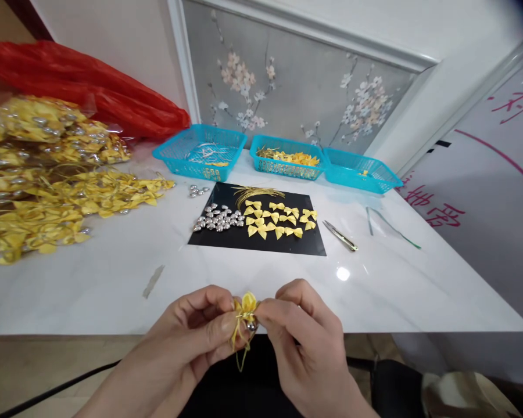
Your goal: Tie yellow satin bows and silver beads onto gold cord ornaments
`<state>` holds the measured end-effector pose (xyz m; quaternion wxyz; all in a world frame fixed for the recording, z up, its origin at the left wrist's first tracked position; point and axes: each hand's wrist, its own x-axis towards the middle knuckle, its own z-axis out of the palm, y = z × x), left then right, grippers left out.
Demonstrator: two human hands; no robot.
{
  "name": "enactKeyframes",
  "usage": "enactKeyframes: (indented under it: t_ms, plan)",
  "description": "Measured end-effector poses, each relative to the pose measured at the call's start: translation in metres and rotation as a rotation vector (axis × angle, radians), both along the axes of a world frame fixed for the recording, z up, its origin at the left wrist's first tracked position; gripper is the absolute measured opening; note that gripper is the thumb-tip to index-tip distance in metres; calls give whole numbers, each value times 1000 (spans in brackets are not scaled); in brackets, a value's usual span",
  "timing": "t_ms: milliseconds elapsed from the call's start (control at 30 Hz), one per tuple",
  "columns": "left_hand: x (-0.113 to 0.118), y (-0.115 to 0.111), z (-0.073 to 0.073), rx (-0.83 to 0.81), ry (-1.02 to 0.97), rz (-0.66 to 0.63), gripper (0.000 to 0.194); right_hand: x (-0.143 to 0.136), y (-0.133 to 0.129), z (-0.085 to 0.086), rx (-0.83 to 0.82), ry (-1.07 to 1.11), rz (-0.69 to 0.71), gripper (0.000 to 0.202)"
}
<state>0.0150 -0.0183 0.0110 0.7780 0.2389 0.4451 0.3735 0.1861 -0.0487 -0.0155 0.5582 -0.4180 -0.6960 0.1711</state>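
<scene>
The white table (113,296) carries a black mat (226,241), snips (340,235) just right of it, blue baskets (283,167) along the back, a few silver beads (198,190), green strips (401,233), a grey scrap (153,281) and, leftward, a yellow heap (108,191).

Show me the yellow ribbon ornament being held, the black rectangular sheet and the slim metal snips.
Yellow ribbon ornament (248,302), head view: its upper loop.
Black rectangular sheet (230,241), head view: bare front-left part.
Slim metal snips (344,239), head view: mid-body.

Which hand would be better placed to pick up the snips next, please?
Probably the right hand: the snips lie to the right, ahead of it and farther from the left hand. Both hands are at the yellow bow, but the left pinches it and could perhaps hold it alone.
</scene>
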Motion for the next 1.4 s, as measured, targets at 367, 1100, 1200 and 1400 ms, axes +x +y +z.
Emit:
enactKeyframes:
  t_ms: [367, 1100, 1200, 1400]
  plan:
    - [-4, 2, -1, 36, 24, -39, 22, 0, 0, 8, 151, -160, -107, 31]
    - [-4, 1, 0, -11, -38, -62, 19, 5, -4, 10, 37, -226, -45, 46]
    - [-4, 1, 2, -26, -43, -55, 19, 5, -5, 11, 22, -233, -33, 45]
    - [-4, 1, 2, -1, -15, -42, 19, 4, -4, 13, 27, -257, -63, 40]
